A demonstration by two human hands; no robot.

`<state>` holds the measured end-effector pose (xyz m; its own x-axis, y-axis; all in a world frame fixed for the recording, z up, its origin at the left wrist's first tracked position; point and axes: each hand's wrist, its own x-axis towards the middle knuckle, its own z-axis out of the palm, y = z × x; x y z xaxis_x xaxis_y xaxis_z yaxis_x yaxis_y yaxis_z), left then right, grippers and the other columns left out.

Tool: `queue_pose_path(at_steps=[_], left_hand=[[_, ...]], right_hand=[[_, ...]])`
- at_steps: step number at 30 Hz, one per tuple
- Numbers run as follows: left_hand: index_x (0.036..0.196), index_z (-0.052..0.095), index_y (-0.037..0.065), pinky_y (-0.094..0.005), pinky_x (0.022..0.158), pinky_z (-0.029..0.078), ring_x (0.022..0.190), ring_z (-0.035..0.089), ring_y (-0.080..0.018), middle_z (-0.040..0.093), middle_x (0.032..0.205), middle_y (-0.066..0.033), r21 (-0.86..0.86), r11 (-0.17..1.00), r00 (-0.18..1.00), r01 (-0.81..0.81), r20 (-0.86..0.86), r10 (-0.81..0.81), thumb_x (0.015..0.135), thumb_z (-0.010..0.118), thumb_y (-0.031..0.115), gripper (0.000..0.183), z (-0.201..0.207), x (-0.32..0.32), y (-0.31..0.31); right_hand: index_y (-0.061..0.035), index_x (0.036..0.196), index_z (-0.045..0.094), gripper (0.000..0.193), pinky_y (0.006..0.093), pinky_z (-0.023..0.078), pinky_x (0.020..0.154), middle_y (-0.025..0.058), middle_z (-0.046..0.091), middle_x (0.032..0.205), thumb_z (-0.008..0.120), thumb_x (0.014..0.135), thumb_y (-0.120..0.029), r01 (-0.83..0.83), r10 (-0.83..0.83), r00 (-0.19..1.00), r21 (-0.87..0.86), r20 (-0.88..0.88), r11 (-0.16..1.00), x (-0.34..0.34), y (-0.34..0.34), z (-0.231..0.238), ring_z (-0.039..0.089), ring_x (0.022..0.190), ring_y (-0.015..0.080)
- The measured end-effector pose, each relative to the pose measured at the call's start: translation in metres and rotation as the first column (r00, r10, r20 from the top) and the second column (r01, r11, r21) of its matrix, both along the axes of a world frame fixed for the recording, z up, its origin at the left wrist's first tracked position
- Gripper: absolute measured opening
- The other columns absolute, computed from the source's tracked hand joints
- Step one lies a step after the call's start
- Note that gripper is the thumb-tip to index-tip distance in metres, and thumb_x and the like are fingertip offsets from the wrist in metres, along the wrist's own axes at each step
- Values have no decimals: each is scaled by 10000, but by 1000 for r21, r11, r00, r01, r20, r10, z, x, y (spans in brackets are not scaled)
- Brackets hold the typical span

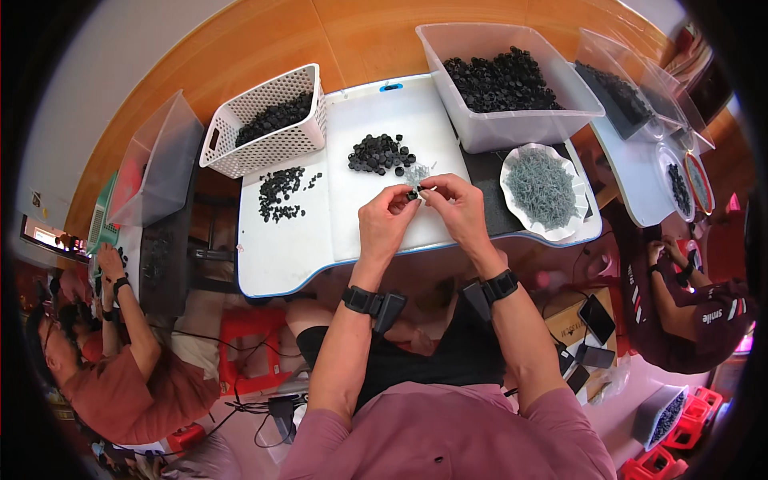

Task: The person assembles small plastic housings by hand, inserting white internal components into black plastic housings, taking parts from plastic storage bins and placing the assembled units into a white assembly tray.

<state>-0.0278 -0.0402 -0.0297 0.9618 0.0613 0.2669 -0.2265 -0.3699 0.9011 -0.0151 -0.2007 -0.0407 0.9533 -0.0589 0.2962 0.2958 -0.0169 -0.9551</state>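
My left hand (386, 220) and my right hand (458, 210) meet over the front part of the white table, fingertips nearly touching. Between the left thumb and fingers is a small black round part (412, 195). My right fingers are pinched close beside it; a bit of something dark shows at their tips, too small to name. Just beyond the fingertips lies a little heap of thin pale grey pins or screws (417, 173). Behind that sits a pile of black round caps (376, 154). Smaller black pieces (280, 194) are scattered to the left.
A white perforated basket (226, 144) and a large clear bin (512, 128), both holding black parts, stand at the back. On the right, a white scalloped plate (512, 182) bears many grey pins. Co-workers sit at left (136, 376) and right (680, 312).
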Motion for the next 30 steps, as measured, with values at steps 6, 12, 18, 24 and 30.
queue_pose_path(at_steps=[6,12,18,24,30], left_hand=[[1111,767,17,-239,679,538,715,641,-63,752,831,-34,-23,1000,1000,16,12,-16,867,831,105,268,-3,1,0],[1105,764,21,-239,678,536,715,643,-68,754,836,-41,-12,1000,1000,14,22,-14,869,828,108,260,-3,1,1],[1141,757,33,-261,730,570,775,708,-105,771,856,-65,-11,999,999,40,9,-40,868,833,123,298,-3,1,1],[1163,755,22,-273,763,580,842,745,-135,792,936,-93,-22,998,997,58,-49,-59,873,821,111,311,-1,1,6],[1153,752,14,-274,758,577,862,756,-146,795,945,-101,-107,990,992,91,-74,-99,894,790,77,269,-3,2,8]], right_hand=[[-28,1027,779,173,259,513,632,69,744,880,787,854,-31,26,-19,999,-157,49,987,-2,0,3,656,697,108],[-16,1027,775,171,251,510,647,58,747,892,785,856,-21,15,-2,998,-198,64,980,-3,1,5,660,719,94],[-12,1014,774,161,252,517,650,62,756,895,787,853,-14,24,-13,999,-228,46,973,-3,3,5,673,725,100],[-11,998,784,139,263,543,659,89,771,879,774,859,-11,58,-36,993,-202,112,978,-2,3,3,699,724,120],[-11,1018,791,146,254,551,690,88,777,894,753,877,2,15,-7,999,-161,50,987,-1,1,0,706,760,111]])
